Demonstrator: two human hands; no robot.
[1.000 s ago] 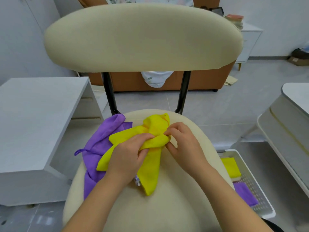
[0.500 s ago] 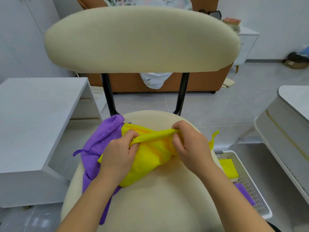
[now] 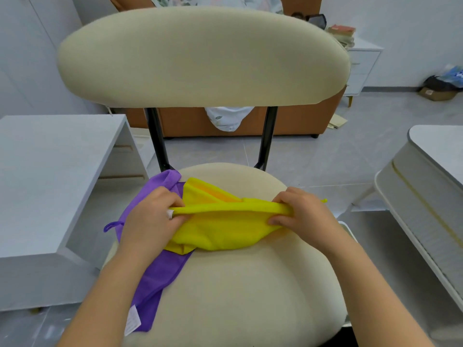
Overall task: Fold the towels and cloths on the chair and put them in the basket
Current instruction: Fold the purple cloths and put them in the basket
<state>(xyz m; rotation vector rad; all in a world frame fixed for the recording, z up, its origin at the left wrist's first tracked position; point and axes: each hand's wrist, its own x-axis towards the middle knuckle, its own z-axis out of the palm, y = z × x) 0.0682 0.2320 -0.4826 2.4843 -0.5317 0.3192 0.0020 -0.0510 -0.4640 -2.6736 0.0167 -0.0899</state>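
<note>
chair (image 3: 225, 284) filled frame centre | purple cloth (image 3: 160, 269) lay lower left on seat | yellow cloth (image 3: 220, 231) mid-frame, overlapping it | left hand (image 3: 150, 219) and right hand (image 3: 303, 216) pinched its stretched top edge

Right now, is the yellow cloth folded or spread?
Not folded: yellow cloth bunched, its edge stretched between left hand and right hand.

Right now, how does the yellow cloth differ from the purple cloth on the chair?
The yellow cloth is pinched by the left hand and the right hand, its top edge taut between them; the purple cloth lies loose, gripped by neither. The yellow cloth partly covers the purple cloth. The yellow cloth sits mid-seat; the purple cloth drapes over the left edge of the chair. Both rest on the seat, neither folded yet.
</note>
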